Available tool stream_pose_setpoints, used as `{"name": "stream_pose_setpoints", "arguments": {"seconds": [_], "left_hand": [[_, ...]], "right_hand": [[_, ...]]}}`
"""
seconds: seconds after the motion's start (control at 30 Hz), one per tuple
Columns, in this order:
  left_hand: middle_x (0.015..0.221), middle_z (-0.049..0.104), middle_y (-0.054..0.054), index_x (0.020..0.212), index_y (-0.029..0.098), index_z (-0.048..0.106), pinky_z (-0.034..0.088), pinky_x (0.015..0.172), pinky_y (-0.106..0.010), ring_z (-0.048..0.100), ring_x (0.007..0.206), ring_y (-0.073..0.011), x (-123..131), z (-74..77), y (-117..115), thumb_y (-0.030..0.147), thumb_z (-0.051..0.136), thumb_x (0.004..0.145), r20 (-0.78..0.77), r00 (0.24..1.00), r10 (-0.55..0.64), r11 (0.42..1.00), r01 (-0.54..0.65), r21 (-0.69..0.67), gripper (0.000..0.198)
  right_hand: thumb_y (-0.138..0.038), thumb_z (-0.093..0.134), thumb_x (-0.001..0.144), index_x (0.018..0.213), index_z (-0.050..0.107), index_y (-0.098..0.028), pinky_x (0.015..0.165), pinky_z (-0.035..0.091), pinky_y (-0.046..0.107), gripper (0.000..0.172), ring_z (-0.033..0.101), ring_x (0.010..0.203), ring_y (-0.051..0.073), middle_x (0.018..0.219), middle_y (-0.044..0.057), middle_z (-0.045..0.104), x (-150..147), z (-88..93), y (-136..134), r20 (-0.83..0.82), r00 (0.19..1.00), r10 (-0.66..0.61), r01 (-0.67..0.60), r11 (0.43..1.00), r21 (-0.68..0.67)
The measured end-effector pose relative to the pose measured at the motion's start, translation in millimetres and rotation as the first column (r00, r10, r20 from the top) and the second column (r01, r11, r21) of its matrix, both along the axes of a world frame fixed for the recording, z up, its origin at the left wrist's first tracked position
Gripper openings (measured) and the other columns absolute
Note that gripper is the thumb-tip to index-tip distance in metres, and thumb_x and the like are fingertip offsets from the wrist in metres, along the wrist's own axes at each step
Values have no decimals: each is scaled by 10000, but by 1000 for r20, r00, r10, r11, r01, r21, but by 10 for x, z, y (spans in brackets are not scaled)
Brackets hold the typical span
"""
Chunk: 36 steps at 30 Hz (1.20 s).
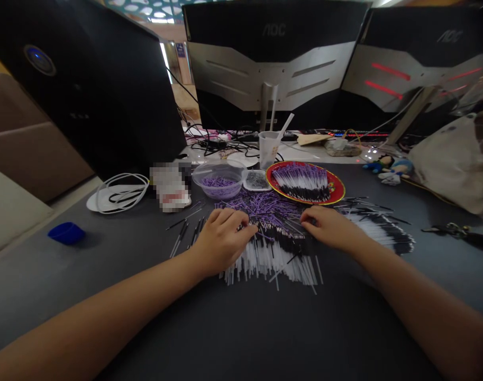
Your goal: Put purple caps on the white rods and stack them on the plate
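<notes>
My left hand (222, 239) is closed at the left end of a pile of thin white sticks with black ends (271, 256). Its thumb and fingers curl together over the black ends, and whatever they pinch is hidden. To the right, my right hand (331, 226) is also closed, its fingers bent inward beside a loose heap of small purple pieces (261, 207). I cannot make out what its fingertips hold. A second fan of white sticks with black ends (378, 230) lies just beyond my right wrist.
Behind the heap stand a clear bowl (194, 182) of purple pieces, a small white tray (246, 182), a red plate (340, 197) of purple-tipped sticks and a plastic cup (267, 151). A blue cup-like piece (66, 233) lies left; pliers (459, 231) lie right. Monitors (273, 58) rise behind.
</notes>
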<state>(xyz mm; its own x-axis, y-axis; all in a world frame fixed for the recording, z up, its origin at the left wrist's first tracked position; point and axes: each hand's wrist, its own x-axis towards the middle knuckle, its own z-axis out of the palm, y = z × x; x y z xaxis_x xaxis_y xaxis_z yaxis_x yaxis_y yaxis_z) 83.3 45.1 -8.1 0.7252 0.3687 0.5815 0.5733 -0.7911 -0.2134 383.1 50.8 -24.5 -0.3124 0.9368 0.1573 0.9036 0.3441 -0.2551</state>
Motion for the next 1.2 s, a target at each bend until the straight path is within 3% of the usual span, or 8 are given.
{"name": "stream_pose_setpoints", "arguments": {"seconds": [0.13, 0.5, 0.67, 0.77, 0.87, 0.97, 1.07, 1.2], "left_hand": [[679, 590, 1, 1042, 178, 583, 357, 616, -286, 514, 630, -132, -74, -157, 10, 185, 476, 875, -3, 990, -144, 987, 143, -78, 199], [852, 645, -65, 1021, 137, 589, 491, 713, -302, 587, 772, -154, -18, -179, -73, 167, 438, 850, 257, 948, -187, 872, 281, -401, 230], [869, 645, -64, 1010, 130, 593, 490, 742, -300, 590, 801, -151, -35, -173, -85, 194, 443, 865, 289, 941, -174, 847, 293, -444, 219], [855, 646, -54, 987, 138, 596, 491, 734, -290, 594, 788, -142, -31, -176, -83, 205, 448, 873, 318, 935, -155, 842, 293, -452, 198], [861, 645, -51, 1003, 146, 593, 492, 722, -270, 597, 779, -129, -22, -192, -78, 179, 443, 876, 340, 931, -130, 842, 285, -459, 199], [858, 642, -45, 1091, 166, 570, 491, 693, -252, 600, 754, -121, -17, -216, -73, 174, 426, 894, 350, 931, -107, 845, 271, -461, 244], [858, 641, -34, 1220, 178, 488, 486, 633, -224, 593, 700, -109, -19, -232, -72, 190, 426, 905, 354, 932, -81, 837, 257, -483, 322], [886, 650, -32, 1276, 170, 423, 495, 626, -210, 588, 662, -95, -22, -232, -73, 194, 446, 898, 347, 934, -90, 824, 266, -501, 379]], "right_hand": [[-223, 495, 792, 818, 628, -183, 712, 413, 310, 141, 562, 755, 185, 817, 61, 615, -19, -44, 6, 9, 998, -56, 56, 998, -2], [-267, 501, 783, 762, 572, -185, 557, 382, 275, 111, 542, 602, 158, 673, 21, 590, -35, -112, 24, -103, 982, -156, 134, 972, -196], [-243, 494, 791, 766, 543, -181, 638, 407, 300, 83, 545, 681, 168, 753, 41, 587, -52, -64, -11, -98, 992, -80, 77, 996, -40], [-251, 502, 803, 810, 539, -187, 624, 427, 309, 74, 552, 672, 165, 750, 31, 594, -198, 57, -66, -252, 962, -103, 105, 995, -6], [-253, 546, 789, 924, 552, -189, 594, 484, 309, 149, 580, 656, 149, 801, 38, 601, -470, 181, -128, -555, 822, -123, 68, 991, -119], [-241, 569, 779, 913, 564, -196, 580, 533, 312, 142, 613, 633, 141, 756, 23, 599, -739, 203, -169, -761, 630, -154, -108, 953, -282], [-273, 631, 746, 836, 567, -191, 663, 554, 327, 138, 642, 673, 142, 745, 6, 616, -867, 104, -204, -868, 467, -170, -184, 941, -284], [-317, 697, 703, 814, 557, -180, 679, 556, 328, 225, 658, 698, 153, 759, 13, 647, -826, -27, -254, -918, 320, -234, -186, 935, -303]]}}
